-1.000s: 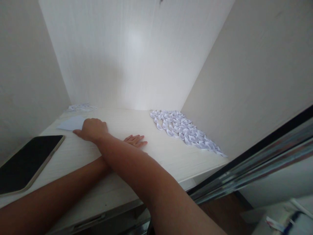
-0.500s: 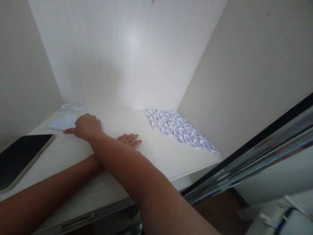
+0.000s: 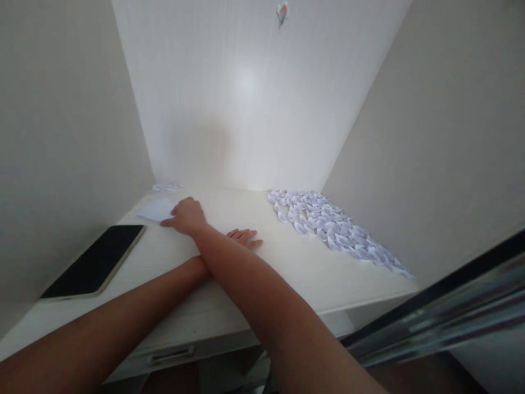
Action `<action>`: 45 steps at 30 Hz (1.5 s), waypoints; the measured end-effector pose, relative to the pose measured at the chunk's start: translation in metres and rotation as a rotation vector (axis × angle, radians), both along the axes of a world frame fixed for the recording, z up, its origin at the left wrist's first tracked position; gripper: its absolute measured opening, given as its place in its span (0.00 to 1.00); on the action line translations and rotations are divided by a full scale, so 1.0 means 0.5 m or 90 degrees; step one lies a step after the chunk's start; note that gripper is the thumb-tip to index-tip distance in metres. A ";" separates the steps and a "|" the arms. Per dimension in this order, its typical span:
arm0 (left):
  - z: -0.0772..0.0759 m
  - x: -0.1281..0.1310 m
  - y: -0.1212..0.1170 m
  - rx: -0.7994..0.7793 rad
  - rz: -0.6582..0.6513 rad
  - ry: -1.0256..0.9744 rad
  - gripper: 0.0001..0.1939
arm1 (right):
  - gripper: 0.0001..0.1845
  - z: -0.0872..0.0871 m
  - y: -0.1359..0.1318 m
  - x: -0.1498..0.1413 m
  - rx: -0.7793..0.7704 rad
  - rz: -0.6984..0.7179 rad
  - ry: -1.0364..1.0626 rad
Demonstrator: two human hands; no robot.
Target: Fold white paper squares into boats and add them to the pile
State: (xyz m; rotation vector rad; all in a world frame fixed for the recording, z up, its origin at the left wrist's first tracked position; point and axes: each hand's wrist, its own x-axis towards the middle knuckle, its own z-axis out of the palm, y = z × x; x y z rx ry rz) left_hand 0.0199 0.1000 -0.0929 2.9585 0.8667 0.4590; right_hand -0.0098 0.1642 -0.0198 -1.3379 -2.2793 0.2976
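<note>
My arms are crossed over a pale wooden desk (image 3: 287,262). My right hand (image 3: 186,215) reaches left, fingers curled and knuckles up, pressing on the near edge of a small white paper sheet (image 3: 155,208). My left hand (image 3: 245,237) lies flat on the desk behind my right forearm with its fingers stretched out and nothing in it. Only its fingers show.
A dark phone (image 3: 96,260) lies face up at the desk's left. Several small folded white paper pieces (image 3: 328,227) are spread along the right wall. A few more paper bits (image 3: 166,187) lie in the back left corner. Walls close in the desk on three sides.
The view has shifted, so everything sits further right in the picture. Both hands keep their places, the right on the sheet and the left flat on the desk.
</note>
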 end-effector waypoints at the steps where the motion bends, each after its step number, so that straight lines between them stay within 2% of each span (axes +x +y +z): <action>1: 0.009 0.002 -0.004 -0.013 -0.001 0.008 0.26 | 0.21 0.003 -0.003 0.004 -0.005 -0.004 0.004; 9: 0.058 -0.004 -0.020 -0.036 -0.017 0.036 0.27 | 0.09 0.005 -0.001 0.014 0.015 0.023 0.058; 12: 0.060 -0.010 -0.024 -0.038 -0.024 0.024 0.28 | 0.08 0.002 0.002 0.017 0.014 0.024 0.069; 19: 0.040 -0.017 -0.020 -0.089 -0.034 -0.074 0.30 | 0.05 0.001 -0.003 0.013 0.006 0.019 0.121; 23: 0.062 -0.020 -0.039 -0.171 -0.069 -0.120 0.36 | 0.10 0.021 0.001 0.026 0.011 -0.056 0.223; 27: 0.096 -0.017 -0.052 -0.214 -0.100 -0.206 0.28 | 0.11 0.060 0.004 0.095 -0.001 -0.110 0.362; 29: 0.102 -0.018 -0.038 -0.221 -0.046 -0.271 0.21 | 0.11 0.076 -0.007 0.155 -0.020 -0.104 0.430; 32: 0.097 -0.029 0.004 -0.250 0.097 -0.414 0.13 | 0.13 0.083 -0.047 0.260 -0.058 -0.097 0.522; 35: 0.093 -0.047 0.038 -0.262 0.170 -0.518 0.14 | 0.15 0.063 -0.103 0.349 -0.097 -0.105 0.586; 37: 0.098 -0.056 0.042 -0.265 0.183 -0.565 0.25 | 0.14 0.039 -0.136 0.388 -0.127 -0.111 0.612; 39: 0.108 -0.059 0.033 -0.263 0.167 -0.589 0.42 | 0.14 0.015 -0.158 0.407 -0.149 -0.119 0.636; 41: 0.119 -0.059 0.018 -0.230 0.126 -0.559 0.49 | 0.14 -0.004 -0.169 0.412 -0.173 -0.122 0.656; 43: 0.128 -0.057 0.006 -0.165 0.088 -0.512 0.43 | 0.14 -0.014 -0.172 0.409 -0.196 -0.114 0.670; 45: 0.133 -0.056 -0.001 -0.108 0.070 -0.490 0.29 | 0.15 -0.016 -0.174 0.404 -0.227 -0.094 0.684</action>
